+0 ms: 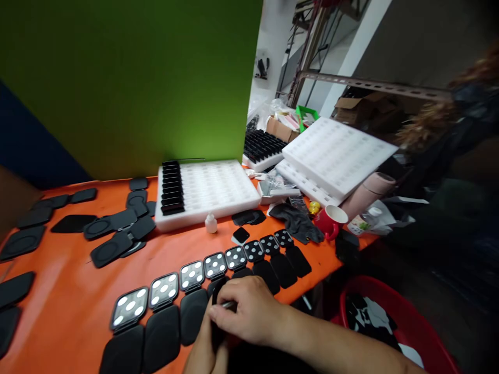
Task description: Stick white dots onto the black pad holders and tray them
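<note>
Left hand: (205,348) at the near side, below the white foam tray (234,208); its fingers, partly hidden, wrap a dark black piece (219,288).
Right hand: (253,311) over that piece, also on the tray's near side; thumb and curled forefinger pinch a thin grey item (230,305), too covered to identify.
Black flaps: (161,337) a slanting row nearer than the tray, some partly covered by the right hand.
Dotted squares: (164,290) eight, joined to the flaps' far edges, between flaps and tray, each marked with pale dots.
Red basin: (419,317) low, well right of the tray, with black and white scraps inside.
Loose black pieces: (111,252) flat on the orange tabletop (70,306), left of the tray, some overlapping.
Small white bottle: (211,224) upright, just before the tray's near edge.
Dark cloth: (298,223) crumpled, right of the tray.
Red mug: (331,221) farther right of it, beside the cloth.
Tray's load: black strips (171,189) upright along its left end.
Foam sheets: (337,156) white, stacked and tilted, right of the tray.
Green panel: (156,83) upright behind the tray.
</note>
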A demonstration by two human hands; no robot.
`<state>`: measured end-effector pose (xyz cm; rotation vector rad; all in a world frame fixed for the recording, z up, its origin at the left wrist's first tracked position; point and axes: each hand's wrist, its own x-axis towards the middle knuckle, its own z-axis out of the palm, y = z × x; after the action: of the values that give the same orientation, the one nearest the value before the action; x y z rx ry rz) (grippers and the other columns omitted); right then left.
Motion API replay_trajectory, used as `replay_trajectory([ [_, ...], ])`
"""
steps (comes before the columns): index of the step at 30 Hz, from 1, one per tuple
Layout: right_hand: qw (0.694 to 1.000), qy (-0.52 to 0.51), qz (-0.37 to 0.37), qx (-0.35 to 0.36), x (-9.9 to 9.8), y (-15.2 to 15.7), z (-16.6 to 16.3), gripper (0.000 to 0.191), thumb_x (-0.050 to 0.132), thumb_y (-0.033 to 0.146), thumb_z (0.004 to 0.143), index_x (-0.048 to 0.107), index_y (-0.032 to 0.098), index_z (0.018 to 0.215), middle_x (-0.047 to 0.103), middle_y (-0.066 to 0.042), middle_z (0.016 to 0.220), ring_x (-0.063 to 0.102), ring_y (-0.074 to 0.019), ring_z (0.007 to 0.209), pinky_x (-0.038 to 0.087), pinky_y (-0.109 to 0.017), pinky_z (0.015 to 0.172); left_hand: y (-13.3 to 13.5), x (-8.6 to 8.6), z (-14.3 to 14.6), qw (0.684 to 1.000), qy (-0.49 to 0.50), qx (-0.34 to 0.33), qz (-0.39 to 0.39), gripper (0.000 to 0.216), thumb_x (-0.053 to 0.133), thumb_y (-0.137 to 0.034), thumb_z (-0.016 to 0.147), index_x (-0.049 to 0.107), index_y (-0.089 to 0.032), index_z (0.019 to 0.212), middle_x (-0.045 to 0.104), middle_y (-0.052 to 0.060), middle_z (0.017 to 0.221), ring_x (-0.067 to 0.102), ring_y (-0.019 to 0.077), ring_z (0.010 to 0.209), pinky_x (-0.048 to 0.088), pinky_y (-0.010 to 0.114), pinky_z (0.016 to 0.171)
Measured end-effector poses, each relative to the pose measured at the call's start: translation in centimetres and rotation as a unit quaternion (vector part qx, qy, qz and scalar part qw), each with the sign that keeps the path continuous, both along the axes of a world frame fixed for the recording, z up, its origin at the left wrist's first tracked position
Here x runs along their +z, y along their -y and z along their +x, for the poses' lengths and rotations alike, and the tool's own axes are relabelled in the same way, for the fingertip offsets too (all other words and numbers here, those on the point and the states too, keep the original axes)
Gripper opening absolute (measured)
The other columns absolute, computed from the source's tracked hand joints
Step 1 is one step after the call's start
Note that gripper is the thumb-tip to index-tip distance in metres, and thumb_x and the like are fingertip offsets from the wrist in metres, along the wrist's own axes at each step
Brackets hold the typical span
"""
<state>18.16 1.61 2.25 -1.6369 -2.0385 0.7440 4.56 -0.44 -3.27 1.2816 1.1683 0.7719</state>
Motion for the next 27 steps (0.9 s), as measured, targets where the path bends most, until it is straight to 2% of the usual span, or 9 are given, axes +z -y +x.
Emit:
replay_trajectory([
  [4,0.999,-0.045,-0.021,0.006,0.5,0.2,-0.5,0.025,0.043,0.037,0.086,0.061,0.019,0.084,0.063,0.000,0.080,0.056,-0.0110,0.073,0.037,-0.020,0.065,-0.2,1.6,-0.5,0.994,0.050,0.041,-0.092,0.053,0.052,-0.029,0.076,0.040,-0.014,0.126,0.050,0.011,0.128,0.041,0.0270,0.120,0.036,0.036,0.098],
  [6,0.998,-0.062,-0.030,0.007,0.9,0.2,-0.3,0.024,0.040,0.034,0.088,0.059,0.019,0.087,0.062,0.000,0.081,0.056,-0.0105,0.074,0.038,-0.020,0.066,-0.2,1.5,-0.9,0.989,0.071,0.062,-0.117,0.059,0.054,-0.026,0.074,0.035,-0.017,0.129,0.046,0.009,0.132,0.037,0.0264,0.123,0.035,0.035,0.099],
  [8,0.998,-0.058,-0.030,-0.007,1.1,0.2,-0.1,0.022,0.038,0.030,0.089,0.057,0.019,0.088,0.061,0.000,0.081,0.055,-0.0104,0.075,0.038,-0.020,0.066,-0.2,0.9,-1.1,0.988,0.082,0.049,-0.120,0.062,0.053,-0.024,0.074,0.031,-0.018,0.132,0.041,0.008,0.136,0.032,0.0254,0.126,0.033,0.035,0.101],
  [11,1.000,-0.016,-0.009,-0.025,1.0,0.2,0.0,0.022,0.037,0.029,0.090,0.056,0.019,0.087,0.060,-0.001,0.083,0.055,-0.0114,0.076,0.038,-0.021,0.067,0.1,-0.2,-1.1,0.995,0.057,0.019,-0.076,0.059,0.047,-0.024,0.080,0.025,-0.018,0.135,0.031,0.007,0.142,0.023,0.0227,0.131,0.026,0.036,0.105],
  [14,0.998,0.053,0.012,-0.020,0.8,0.4,-0.1,0.024,0.034,0.027,0.090,0.056,0.019,0.084,0.059,-0.002,0.084,0.054,-0.0131,0.075,0.037,-0.023,0.067,0.4,-0.8,-0.8,0.999,-0.017,-0.018,0.036,0.056,0.041,-0.020,0.082,0.025,-0.022,0.136,0.022,0.004,0.146,0.016,0.0212,0.133,0.017,0.039,0.108],
  [16,0.996,0.085,0.015,0.003,1.0,0.4,0.1,0.025,0.034,0.028,0.089,0.056,0.018,0.084,0.059,-0.003,0.083,0.055,-0.0141,0.074,0.037,-0.025,0.066,0.4,-0.9,-0.8,0.994,-0.055,-0.040,0.080,0.056,0.039,-0.018,0.083,0.022,-0.024,0.137,0.021,0.004,0.146,0.018,0.0211,0.132,0.017,0.041,0.108],
  [19,0.995,0.087,0.019,0.051,1.4,0.3,0.6,0.027,0.040,0.041,0.086,0.056,0.019,0.088,0.059,-0.003,0.084,0.055,-0.0153,0.074,0.036,-0.025,0.064,0.5,-1.0,-0.8,0.991,-0.070,-0.061,0.092,0.056,0.035,-0.016,0.085,0.017,-0.024,0.138,0.024,0.007,0.145,0.023,0.0209,0.131,0.022,0.042,0.106],
  [22,0.996,0.072,0.026,0.054,1.3,-0.1,0.9,0.031,0.044,0.048,0.082,0.056,0.019,0.085,0.060,-0.001,0.081,0.054,-0.0141,0.071,0.035,-0.024,0.061,0.5,-1.3,-0.9,0.991,-0.076,-0.065,0.091,0.057,0.036,-0.018,0.085,0.016,-0.021,0.138,0.022,0.010,0.145,0.020,0.0224,0.132,0.022,0.042,0.106],
  [27,0.999,0.014,0.026,0.045,-0.1,-0.2,0.2,0.024,0.044,0.039,0.084,0.056,0.020,0.076,0.059,0.002,0.075,0.053,-0.0094,0.065,0.032,-0.020,0.058,0.5,-0.9,-0.4,0.998,-0.041,-0.043,0.021,0.052,0.036,-0.023,0.086,0.023,-0.016,0.136,0.037,0.013,0.137,0.033,0.0249,0.126,0.030,0.042,0.103],
])
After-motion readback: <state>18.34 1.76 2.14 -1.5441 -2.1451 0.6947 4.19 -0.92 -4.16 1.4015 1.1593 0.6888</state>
